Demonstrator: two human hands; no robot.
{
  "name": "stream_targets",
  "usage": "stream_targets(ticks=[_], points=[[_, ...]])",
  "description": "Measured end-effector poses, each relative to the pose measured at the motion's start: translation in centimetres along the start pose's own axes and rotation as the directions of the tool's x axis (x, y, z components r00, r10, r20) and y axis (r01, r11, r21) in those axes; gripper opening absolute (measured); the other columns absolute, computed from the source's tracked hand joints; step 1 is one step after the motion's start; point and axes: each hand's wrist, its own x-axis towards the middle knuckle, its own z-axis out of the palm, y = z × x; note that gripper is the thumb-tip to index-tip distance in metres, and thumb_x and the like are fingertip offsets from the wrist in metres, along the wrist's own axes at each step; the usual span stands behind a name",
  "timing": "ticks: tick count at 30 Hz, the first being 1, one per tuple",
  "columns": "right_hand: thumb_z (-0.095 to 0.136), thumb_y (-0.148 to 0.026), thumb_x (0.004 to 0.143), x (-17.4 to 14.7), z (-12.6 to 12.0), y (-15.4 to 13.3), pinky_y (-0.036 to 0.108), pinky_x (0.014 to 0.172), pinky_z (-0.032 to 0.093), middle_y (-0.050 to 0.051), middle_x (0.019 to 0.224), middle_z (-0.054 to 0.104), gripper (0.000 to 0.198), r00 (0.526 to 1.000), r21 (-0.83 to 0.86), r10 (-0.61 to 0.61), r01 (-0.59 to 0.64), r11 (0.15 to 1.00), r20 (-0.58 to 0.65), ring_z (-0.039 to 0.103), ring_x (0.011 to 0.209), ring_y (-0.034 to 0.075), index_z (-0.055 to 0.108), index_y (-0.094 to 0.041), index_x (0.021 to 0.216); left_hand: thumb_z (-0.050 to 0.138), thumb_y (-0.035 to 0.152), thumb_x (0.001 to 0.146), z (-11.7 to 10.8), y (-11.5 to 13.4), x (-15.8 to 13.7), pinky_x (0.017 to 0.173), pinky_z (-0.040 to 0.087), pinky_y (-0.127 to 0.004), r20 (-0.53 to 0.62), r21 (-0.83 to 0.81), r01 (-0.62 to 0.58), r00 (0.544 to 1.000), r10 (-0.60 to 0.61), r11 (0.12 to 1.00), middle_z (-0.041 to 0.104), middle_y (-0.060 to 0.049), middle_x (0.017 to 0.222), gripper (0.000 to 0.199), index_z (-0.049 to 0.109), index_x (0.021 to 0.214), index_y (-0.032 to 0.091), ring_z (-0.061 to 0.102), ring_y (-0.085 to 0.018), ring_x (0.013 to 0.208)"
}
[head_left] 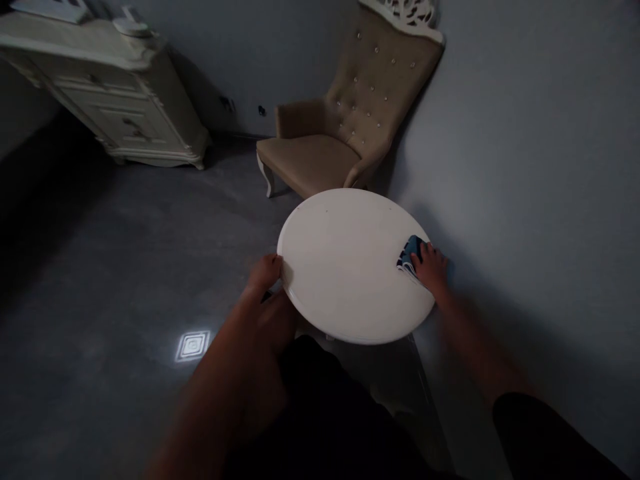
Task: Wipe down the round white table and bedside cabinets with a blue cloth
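Right hand point(431, 267), half-curled, held a blue cloth point(411, 250) on the white tabletop point(350, 267) — left hand point(266, 272) gripped its rim.

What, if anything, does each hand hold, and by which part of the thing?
The left hand holds the round white table by its left rim. The right hand holds a folded blue cloth from above, over its middle part.

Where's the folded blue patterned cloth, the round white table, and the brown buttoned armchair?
Folded blue patterned cloth point(411, 248): head view, on its upper fold.
Round white table point(345, 267): head view, on its bare top.
Brown buttoned armchair point(364, 100): head view, on its backrest.
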Motion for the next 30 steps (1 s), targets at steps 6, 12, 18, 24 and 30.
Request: stream_targets(ticks=[6, 12, 18, 24, 30], points=[[0.024, -0.058, 0.12, -0.3, -1.1, -8.2, 0.081, 0.137, 0.026, 0.022, 0.194, 0.028, 0.08, 0.998, -0.024, 0.032, -0.031, 0.999, 0.051, 0.028, 0.175, 0.053, 0.036, -0.012, 0.185, 0.045, 0.036, 0.11, 0.1, 0.6, -0.2, 0.073, 0.046, -0.031, -0.028, 0.194, -0.034, 0.999, 0.04, 0.98, 0.081, -0.013, 0.088, 0.044, 0.078, 0.086, 0.02, 0.073, -0.025, 0.082], [0.041, -0.063, 0.117, -0.4, -2.5, -26.9, 0.08, 0.142, 0.016, 0.017, 0.194, 0.028, 0.083, 0.94, 0.196, -0.34, 0.332, 0.923, 0.008, 0.025, 0.177, 0.054, 0.044, -0.013, 0.183, 0.042, 0.039, 0.111, 0.6, 1.1, -0.9, 0.074, 0.049, -0.03, -0.058, 0.168, -0.022, 0.998, 0.032, 0.985, 0.083, -0.014, 0.093, 0.049, 0.085, 0.105, 0.016, 0.075, -0.026, 0.086], [0.032, -0.071, 0.115, -1.5, -2.5, -38.8, 0.068, 0.148, 0.011, -0.014, 0.191, 0.034, 0.078, 0.856, 0.281, -0.516, 0.505, 0.816, -0.038, 0.017, 0.183, 0.04, 0.039, -0.04, 0.185, 0.049, 0.031, 0.105, 0.9, 0.5, -1.0, 0.078, 0.053, -0.03, -0.107, 0.099, 0.037, 0.994, -0.026, 0.994, 0.086, -0.014, 0.1, 0.038, 0.084, 0.107, 0.017, 0.077, -0.027, 0.09], [0.036, -0.072, 0.117, 2.0, -2.0, -34.8, 0.064, 0.148, 0.012, -0.002, 0.196, 0.028, 0.081, 0.829, 0.26, -0.559, 0.547, 0.796, -0.032, 0.021, 0.181, 0.042, 0.042, -0.028, 0.185, 0.044, 0.035, 0.11, 0.9, 0.1, -1.1, 0.073, 0.05, -0.029, -0.08, 0.1, 0.032, 0.997, -0.024, 0.994, 0.085, -0.013, 0.098, 0.043, 0.082, 0.105, 0.016, 0.074, -0.024, 0.084], [0.024, -0.064, 0.12, 7.4, -1.6, -18.0, 0.078, 0.14, 0.024, 0.013, 0.195, 0.031, 0.08, 0.937, 0.101, -0.348, 0.343, 0.934, 0.029, 0.027, 0.177, 0.049, 0.04, -0.019, 0.185, 0.046, 0.032, 0.112, 0.9, 1.7, -0.8, 0.08, 0.051, -0.032, -0.077, 0.192, 0.071, 0.995, -0.057, 0.979, 0.086, -0.017, 0.107, 0.041, 0.084, 0.108, 0.016, 0.077, -0.027, 0.094]])
